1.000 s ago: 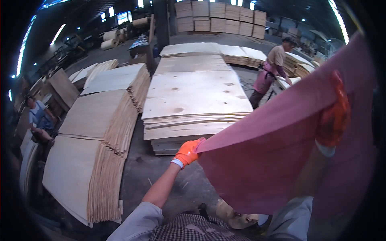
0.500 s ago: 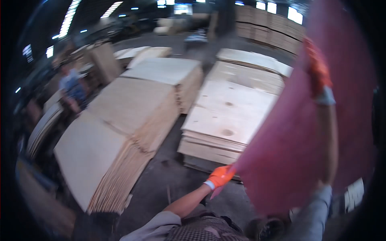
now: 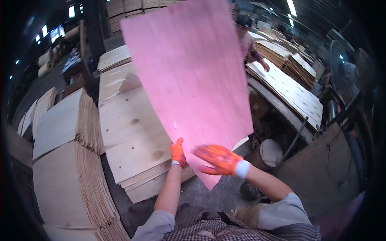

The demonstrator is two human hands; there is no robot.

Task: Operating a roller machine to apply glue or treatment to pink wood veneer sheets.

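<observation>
A large pink veneer sheet (image 3: 193,76) hangs tilted in front of me, its lower corner pointing toward my body. My left hand (image 3: 177,153), in an orange glove with a white cuff, is closed round the sheet's left edge, thumb on top. Across the lower part of the sheet reaches my right hand (image 3: 217,160), gloved alike. Its fingers are stretched out and a little blurred; whether they touch the surface I cannot tell. Behind the sheet, partly covered by it, lies a stack of pale veneer sheets (image 3: 132,132) with knots.
Another tall stack of veneer (image 3: 60,180) stands at the left. Beyond the pink sheet a co-worker (image 3: 247,40) leans over a table with pale sheets (image 3: 291,88). At the right are a bucket (image 3: 270,152), a brown board (image 3: 317,160) and a large fan (image 3: 343,68).
The view has turned right. The pink sheet has swung from my right side to in front of me. My right hand has left its raised place on the sheet and come down near the left hand.
</observation>
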